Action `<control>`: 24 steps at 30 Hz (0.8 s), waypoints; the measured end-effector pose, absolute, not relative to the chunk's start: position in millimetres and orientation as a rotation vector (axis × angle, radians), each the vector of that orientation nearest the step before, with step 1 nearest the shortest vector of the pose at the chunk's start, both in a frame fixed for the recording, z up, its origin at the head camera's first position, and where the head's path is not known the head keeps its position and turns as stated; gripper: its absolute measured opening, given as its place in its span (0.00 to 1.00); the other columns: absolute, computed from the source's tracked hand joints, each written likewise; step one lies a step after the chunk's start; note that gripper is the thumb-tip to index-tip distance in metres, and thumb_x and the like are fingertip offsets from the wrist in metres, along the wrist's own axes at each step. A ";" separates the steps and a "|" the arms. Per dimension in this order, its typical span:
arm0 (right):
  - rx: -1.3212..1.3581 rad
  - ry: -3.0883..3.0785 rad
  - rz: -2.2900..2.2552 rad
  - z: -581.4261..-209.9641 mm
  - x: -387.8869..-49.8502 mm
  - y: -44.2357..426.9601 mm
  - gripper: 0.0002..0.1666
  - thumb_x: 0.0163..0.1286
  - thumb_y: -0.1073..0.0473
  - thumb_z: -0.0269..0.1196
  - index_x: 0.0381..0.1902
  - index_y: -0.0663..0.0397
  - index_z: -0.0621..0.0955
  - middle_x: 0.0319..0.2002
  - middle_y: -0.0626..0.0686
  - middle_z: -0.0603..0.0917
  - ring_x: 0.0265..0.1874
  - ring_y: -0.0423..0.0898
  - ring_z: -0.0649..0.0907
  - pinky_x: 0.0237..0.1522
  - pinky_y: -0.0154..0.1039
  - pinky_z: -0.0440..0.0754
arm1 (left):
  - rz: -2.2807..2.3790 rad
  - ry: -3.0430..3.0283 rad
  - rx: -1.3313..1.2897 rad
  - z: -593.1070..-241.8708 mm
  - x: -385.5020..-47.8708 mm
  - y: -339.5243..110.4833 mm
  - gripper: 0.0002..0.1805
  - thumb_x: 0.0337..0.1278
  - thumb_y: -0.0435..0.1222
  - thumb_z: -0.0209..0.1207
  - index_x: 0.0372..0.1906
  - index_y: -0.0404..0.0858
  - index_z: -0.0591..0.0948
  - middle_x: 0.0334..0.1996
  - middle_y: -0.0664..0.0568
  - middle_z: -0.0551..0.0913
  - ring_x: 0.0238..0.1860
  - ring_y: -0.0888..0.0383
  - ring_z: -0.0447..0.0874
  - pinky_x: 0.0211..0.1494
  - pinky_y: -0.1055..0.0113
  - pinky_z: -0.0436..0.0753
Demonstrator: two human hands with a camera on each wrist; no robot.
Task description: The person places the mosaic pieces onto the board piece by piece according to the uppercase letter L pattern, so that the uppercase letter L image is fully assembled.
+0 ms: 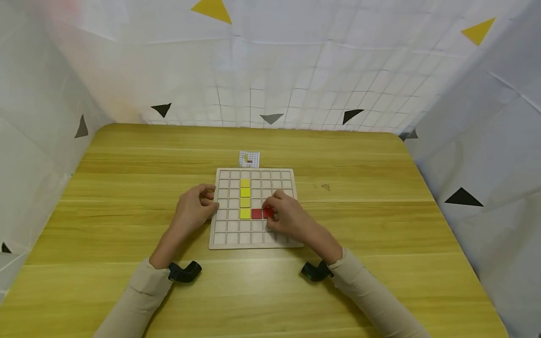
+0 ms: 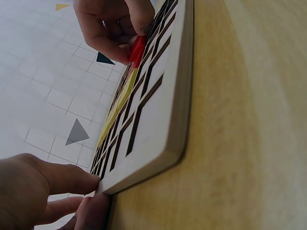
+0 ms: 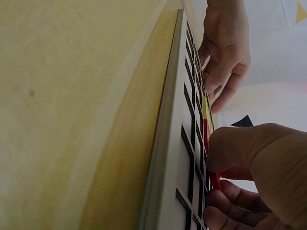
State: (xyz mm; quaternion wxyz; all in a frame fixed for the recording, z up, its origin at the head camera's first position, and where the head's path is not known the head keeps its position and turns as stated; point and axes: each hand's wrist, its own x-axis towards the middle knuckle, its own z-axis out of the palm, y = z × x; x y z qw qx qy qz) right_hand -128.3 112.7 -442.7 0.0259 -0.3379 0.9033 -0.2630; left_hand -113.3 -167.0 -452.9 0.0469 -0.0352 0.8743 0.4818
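Observation:
A wooden grid board [image 1: 213,234] lies flat on the table. A column of several yellow square tiles [image 1: 245,203] sits in its cells, and one red tile [image 1: 256,214] lies right of the lowest yellow one. My right hand [image 1: 291,218] pinches another red tile [image 1: 268,212] between thumb and fingers, over the cell beside the first red tile. That held tile looks tilted in the left wrist view [image 2: 137,49]. At the board's left edge, my left hand [image 1: 192,209] grips the rim, thumb on top and fingers against the side [image 2: 93,211].
A small printed card [image 1: 249,159] with a grid and coloured cells lies just behind the board. The wooden table [image 1: 359,211] stretches out on both sides. White sheeting with triangles [image 1: 270,70] stands behind the table and along its sides.

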 end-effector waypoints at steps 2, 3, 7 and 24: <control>-1.063 2.795 -0.804 -443.2 -128.3 112.4 0.16 0.53 0.68 0.69 0.43 0.56 0.85 0.35 0.49 0.75 0.32 0.42 0.72 0.32 0.34 0.75 | 1.475 2.664 -0.106 -453.2 -113.2 -167.1 0.26 0.59 0.30 0.64 0.64 0.33 0.76 0.47 0.43 0.80 0.44 0.50 0.84 0.36 0.64 0.84; -1.072 2.796 -0.804 -443.4 -128.3 112.2 0.16 0.53 0.68 0.69 0.42 0.56 0.85 0.35 0.49 0.75 0.32 0.42 0.72 0.32 0.34 0.75 | 1.477 2.663 -0.106 -453.3 -113.1 -167.2 0.26 0.59 0.30 0.64 0.64 0.33 0.76 0.47 0.43 0.80 0.44 0.50 0.84 0.36 0.64 0.84; -1.090 2.803 -0.790 -444.2 -128.3 111.9 0.17 0.52 0.68 0.69 0.42 0.56 0.85 0.34 0.49 0.75 0.31 0.42 0.72 0.32 0.35 0.74 | 1.474 2.662 -0.108 -453.8 -113.2 -166.9 0.26 0.59 0.30 0.64 0.64 0.34 0.76 0.47 0.43 0.80 0.44 0.50 0.84 0.36 0.64 0.84; -1.118 2.839 -0.840 -444.0 -128.3 118.6 0.15 0.56 0.65 0.69 0.44 0.59 0.85 0.38 0.52 0.79 0.34 0.45 0.78 0.35 0.35 0.79 | 1.479 2.652 -0.099 -454.0 -113.1 -167.2 0.26 0.59 0.31 0.65 0.64 0.34 0.76 0.47 0.43 0.80 0.44 0.50 0.84 0.35 0.64 0.84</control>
